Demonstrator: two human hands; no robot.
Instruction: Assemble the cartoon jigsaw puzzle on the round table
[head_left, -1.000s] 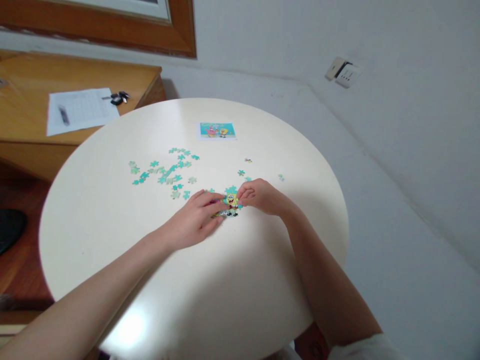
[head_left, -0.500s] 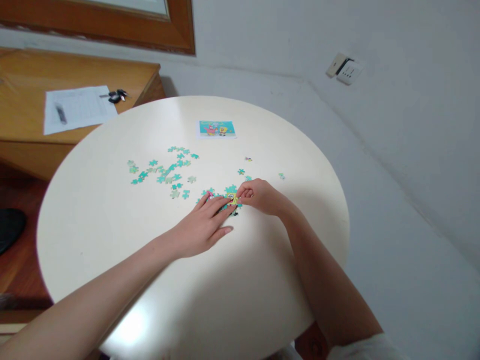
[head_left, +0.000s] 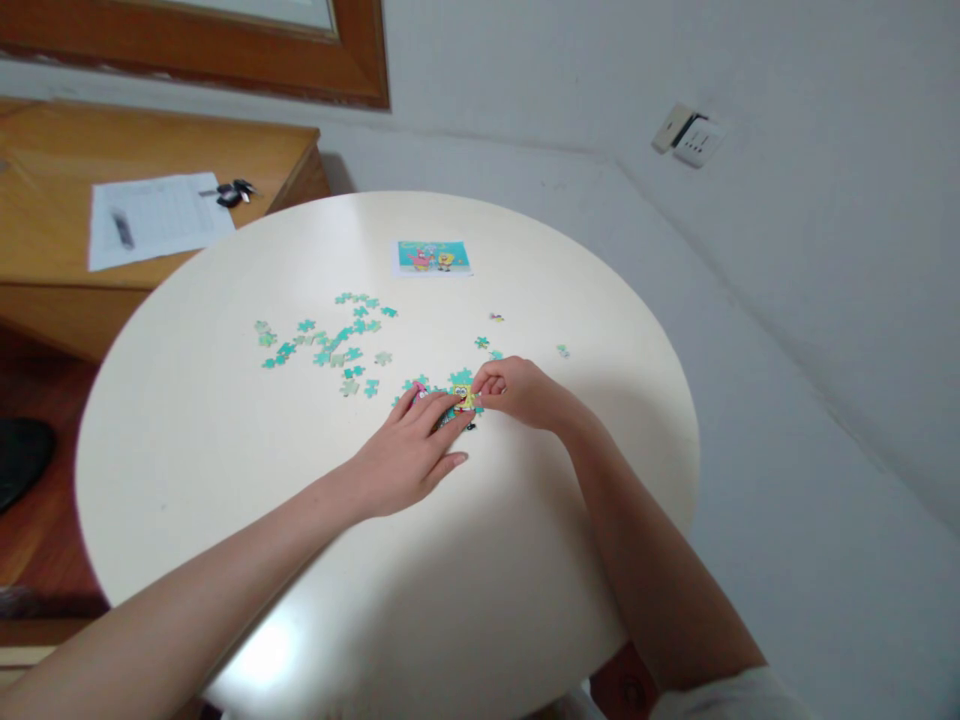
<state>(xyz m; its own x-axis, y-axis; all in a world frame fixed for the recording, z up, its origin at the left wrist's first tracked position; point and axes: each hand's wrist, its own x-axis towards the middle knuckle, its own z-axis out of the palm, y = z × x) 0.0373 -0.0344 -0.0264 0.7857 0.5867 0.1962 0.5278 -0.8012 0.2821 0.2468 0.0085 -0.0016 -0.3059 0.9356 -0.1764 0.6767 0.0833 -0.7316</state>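
Note:
A partly joined jigsaw puzzle [head_left: 462, 391] with a yellow and a pink cartoon figure lies on the round table. My left hand [head_left: 409, 450] rests over its left and near part, fingers spread flat and hiding some of it. At the right edge, beside the yellow figure, my right hand [head_left: 517, 393] is closed in a pinch on a puzzle piece [head_left: 475, 398], mostly covered by the fingertips. Just beyond that hand are a loose teal piece [head_left: 482, 342] and another piece [head_left: 496, 355] partly near the knuckles.
Several loose puzzle pieces [head_left: 341, 340] are scattered left of centre. A picture card [head_left: 433, 258] lies at the back. Small pieces sit farther right, one dark and yellow [head_left: 496, 317], one pale green [head_left: 563, 351]. A wooden desk [head_left: 247, 130] holds paper [head_left: 161, 215] and keys [head_left: 234, 192].
Both hands stay at the puzzle with almost no movement. My left hand's fingers have shifted very slightly; the loose pieces lie as before.

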